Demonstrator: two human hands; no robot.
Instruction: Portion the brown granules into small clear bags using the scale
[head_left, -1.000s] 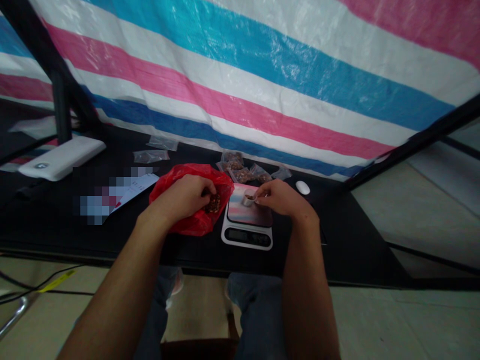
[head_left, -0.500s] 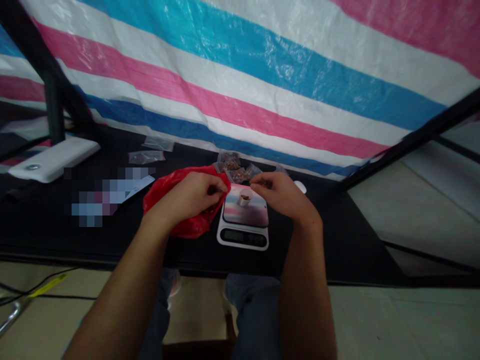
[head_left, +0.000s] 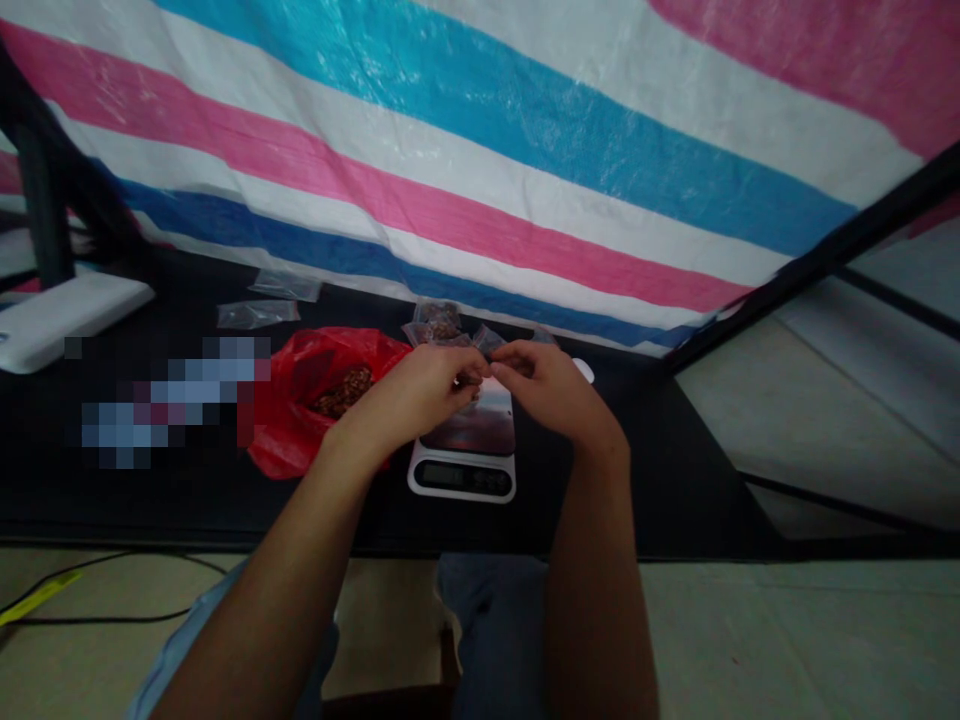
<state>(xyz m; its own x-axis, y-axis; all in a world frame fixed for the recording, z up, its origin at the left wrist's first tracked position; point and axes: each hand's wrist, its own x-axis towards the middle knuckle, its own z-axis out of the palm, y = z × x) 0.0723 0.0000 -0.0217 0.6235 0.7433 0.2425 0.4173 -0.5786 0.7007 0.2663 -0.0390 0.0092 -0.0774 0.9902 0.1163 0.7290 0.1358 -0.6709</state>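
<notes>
My left hand [head_left: 442,385] is over the kitchen scale [head_left: 465,478], its fingers pinched together; what they hold, if anything, I cannot make out. My right hand [head_left: 536,375] is just to its right, thumb and fingers closed, the tips close to those of the left hand. Whether it holds anything is hidden. The small white cup on the scale's plate is mostly covered by my left hand. Left of the scale, a red plastic bag [head_left: 289,400] lies open, showing brown granules [head_left: 343,392] inside, partly behind my left forearm.
Small clear bags of brown pieces [head_left: 441,322] lie behind the scale. Flat clear bags [head_left: 259,314] are at the back left. A white device [head_left: 71,318] stands far left on the black table [head_left: 600,510]. A white round object [head_left: 583,371] is right of my right hand. Striped sheeting [head_left: 480,190] hangs behind.
My left hand has moved right, from the red bag to above the cup on the scale, uncovering the granules in the bag. The right hand remains beside the scale. The view has shifted slightly.
</notes>
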